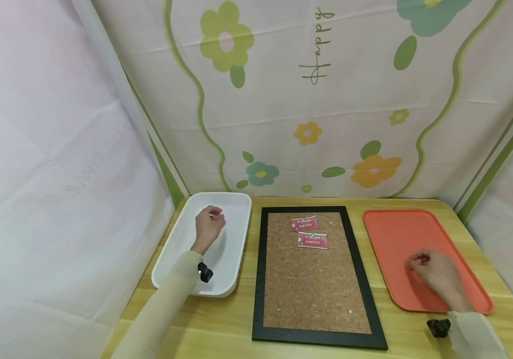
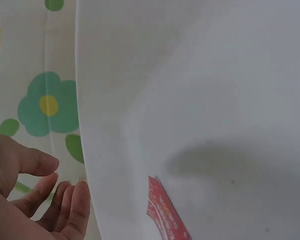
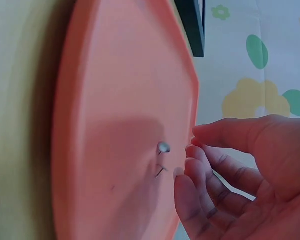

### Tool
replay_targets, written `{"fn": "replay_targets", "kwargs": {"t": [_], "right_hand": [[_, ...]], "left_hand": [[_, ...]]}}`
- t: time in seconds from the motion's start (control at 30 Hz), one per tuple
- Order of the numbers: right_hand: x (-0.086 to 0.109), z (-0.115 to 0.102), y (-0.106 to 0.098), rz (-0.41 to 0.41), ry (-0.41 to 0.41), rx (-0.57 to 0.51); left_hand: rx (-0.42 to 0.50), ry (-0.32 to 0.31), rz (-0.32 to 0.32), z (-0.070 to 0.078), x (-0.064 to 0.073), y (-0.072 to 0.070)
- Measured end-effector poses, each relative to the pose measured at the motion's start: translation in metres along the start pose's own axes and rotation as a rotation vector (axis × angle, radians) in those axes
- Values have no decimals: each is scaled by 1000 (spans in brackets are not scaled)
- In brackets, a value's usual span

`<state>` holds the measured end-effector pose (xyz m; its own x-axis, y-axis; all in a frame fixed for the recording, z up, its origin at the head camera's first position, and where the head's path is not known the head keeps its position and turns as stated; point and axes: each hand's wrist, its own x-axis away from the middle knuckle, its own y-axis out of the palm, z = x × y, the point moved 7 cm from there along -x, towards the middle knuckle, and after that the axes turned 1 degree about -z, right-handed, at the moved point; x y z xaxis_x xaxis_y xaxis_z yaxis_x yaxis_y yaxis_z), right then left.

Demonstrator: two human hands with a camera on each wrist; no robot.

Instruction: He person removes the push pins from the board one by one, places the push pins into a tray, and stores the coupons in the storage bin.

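My left hand (image 1: 209, 227) hangs over the white basin (image 1: 234, 274), fingers loosely curled with a gap at the thumb and nothing between them. In the left wrist view, a red printed coupon (image 2: 165, 212) lies in the basin beyond the fingertips. Over the orange tray (image 1: 395, 234), my right hand (image 1: 437, 271) has its fingers bent, thumb tip close to the forefinger, with no object visible there. A small clear-headed pushpin (image 3: 163, 147) shows on the tray near those fingers. Between the hands lies a black-framed corkboard (image 1: 314, 289) bearing an upper coupon (image 1: 304, 223) and a lower coupon (image 1: 312, 241).
Several small pale pins, one a white pin (image 1: 350, 312), dot the corkboard. All of this stands on a wooden table (image 1: 243, 324). A flowered cloth (image 1: 274, 99) rises behind the table, with a white cloth (image 1: 59, 199) on the left side.
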<state>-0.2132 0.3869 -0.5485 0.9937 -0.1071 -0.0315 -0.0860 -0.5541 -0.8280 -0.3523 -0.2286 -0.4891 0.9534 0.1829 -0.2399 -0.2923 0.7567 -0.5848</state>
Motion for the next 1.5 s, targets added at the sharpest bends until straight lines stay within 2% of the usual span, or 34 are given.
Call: {"fn": "replay_targets", "kwargs": {"t": [0.13, 0.37, 0.6, 0.73, 0.9, 1.13, 1.23, 1.37, 1.5], "right_hand": [[-2, -7, -1, -1, -22, -8], [-5, -23, -2, 42, -55, -15], [-13, -42, 1, 103, -92, -33], [-17, -52, 5, 115, -112, -49], [-21, -64, 16, 94, -129, -79], [-25, -78, 24, 99, -129, -130], [-27, -84, 28, 108, -123, -143], [-30, -95, 38, 90, -122, -151], [-33, -106, 50, 62, -144, -169]], "left_hand": [[19, 62, -12, 26, 5, 8], [56, 158, -98, 65, 14, 22], [84, 193, -156, 92, 21, 37], [103, 182, -224, 99, 30, 50], [117, 161, -306, 104, 47, 67], [106, 204, -368, 117, 64, 92], [127, 174, -409, 119, 71, 106], [186, 79, -466, 116, 81, 125], [163, 7, -479, 110, 86, 143]]}}
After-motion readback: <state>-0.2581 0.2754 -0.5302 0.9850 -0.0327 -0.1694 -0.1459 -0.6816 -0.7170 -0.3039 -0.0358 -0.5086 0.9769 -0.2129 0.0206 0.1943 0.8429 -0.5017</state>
